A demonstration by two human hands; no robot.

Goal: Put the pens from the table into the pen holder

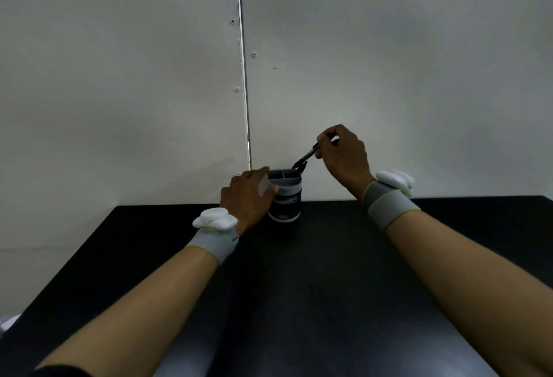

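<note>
My left hand [248, 194] is wrapped around the holder [285, 197], which stands at the table's [329, 272] far edge. My right hand [344, 155] pinches a pen [306, 156], tilted, its tip in the holder's far-right compartment.

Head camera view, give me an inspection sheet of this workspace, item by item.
Surface: black table, dark and bare where visible.
Job's things: pen holder upright near the far edge, divided inside; black pen tilted, tip at the rim of a right-hand compartment.
Clutter: nothing seen.
Hands: left hand grips the holder's side; right hand pinches the pen.
Cables: nothing seen.
Surroundings: grey wall panels with a vertical seam; grey wristbands carrying white pieces on both wrists.
</note>
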